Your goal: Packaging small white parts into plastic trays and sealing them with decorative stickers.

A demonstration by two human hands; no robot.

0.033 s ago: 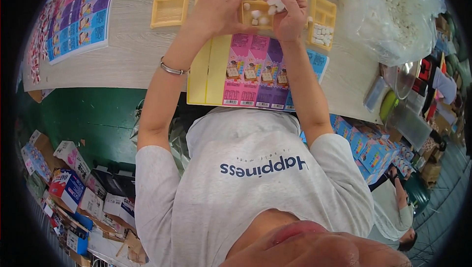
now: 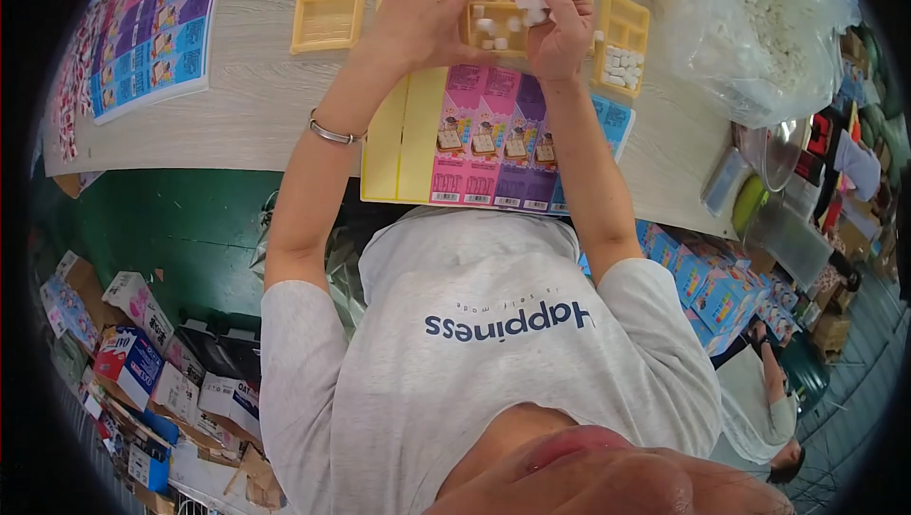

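My left hand (image 2: 422,21) lies spread over the yellow compartment trays, its thumb along the near edge of the middle tray (image 2: 512,52). Several small white cubes (image 2: 501,43) sit in that tray's near compartment, some blurred by motion. Above its right side, my right hand (image 2: 562,29) is closed with its fingers curled round more small white cubes (image 2: 535,10). To the right, a narrow yellow tray (image 2: 623,29) has a compartment full of white cubes (image 2: 622,69). Part of the middle tray is hidden by my hands.
An unfilled yellow tray (image 2: 329,2) lies left of my left hand. A printed cardboard sheet (image 2: 493,149) sits at the table's near edge, with a stack of printed sheets (image 2: 157,36) far left. At right stands a clear plastic bag (image 2: 759,36) of whitish pieces. A person (image 2: 764,401) is at lower right.
More white cubes have dropped from my right hand into the middle tray's near compartment, and those there have shifted. Both hands stay in nearly the same place.
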